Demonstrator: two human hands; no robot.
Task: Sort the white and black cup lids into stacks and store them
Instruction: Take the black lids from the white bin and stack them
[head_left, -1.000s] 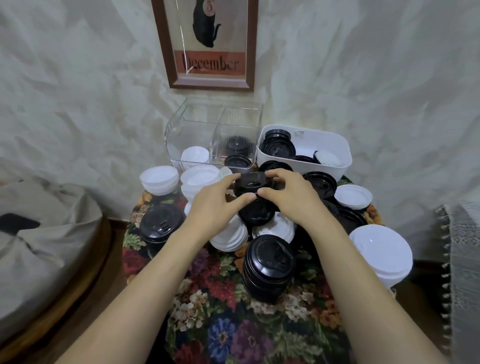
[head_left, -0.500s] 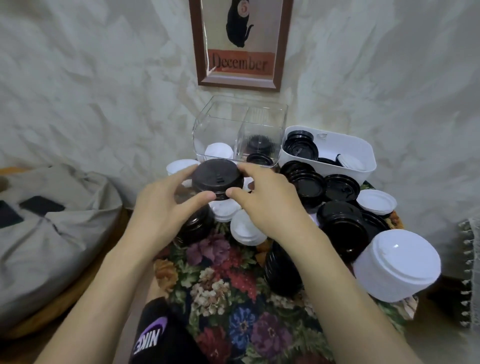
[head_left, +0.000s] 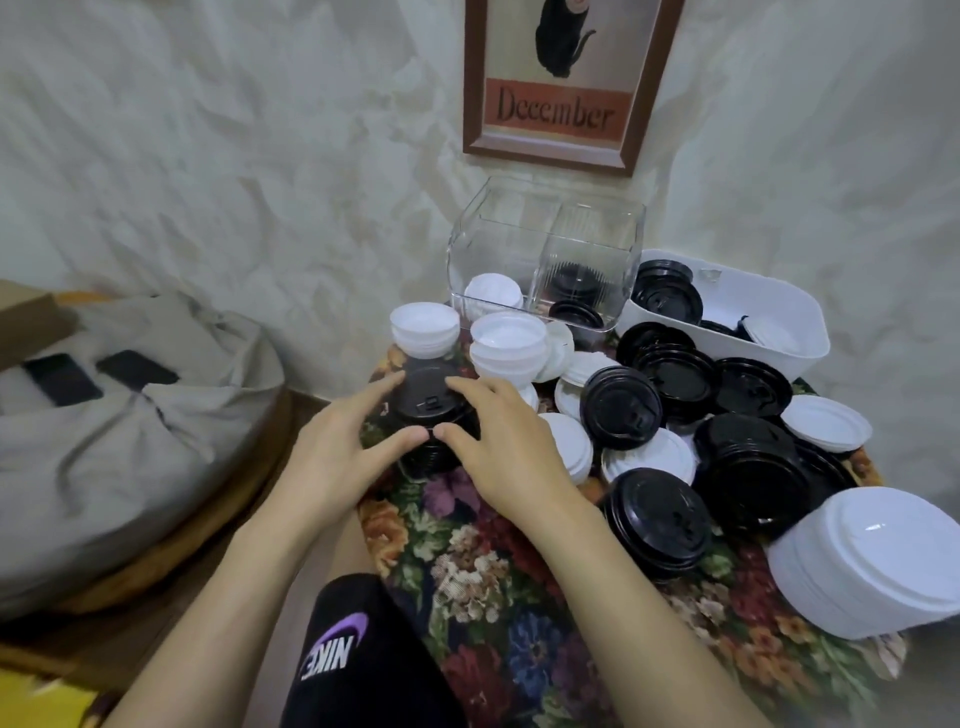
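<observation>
A black lid (head_left: 428, 397) sits on top of a black stack (head_left: 434, 460) at the left edge of the flowered table (head_left: 493, 577). My left hand (head_left: 337, 447) and my right hand (head_left: 498, 441) cup this lid from both sides, thumbs touching its near rim and fingers along its flanks. Two short white stacks (head_left: 425, 330) (head_left: 509, 345) stand just behind it. A second black stack (head_left: 657, 519) and a tall white stack (head_left: 878, 561) stand at the front right. Loose black and white lids (head_left: 670, 374) cover the middle.
A clear box (head_left: 545, 249) at the back holds a few white and black lids. Beside it a white bin (head_left: 779, 332) holds mostly black lids. A grey cushion (head_left: 130, 426) with two phones lies left of the table. My knee in black shorts (head_left: 353, 660) is below.
Both hands carried the black lid from the table's middle to the left and lowered it onto the black stack at the left edge. My head turned left.
</observation>
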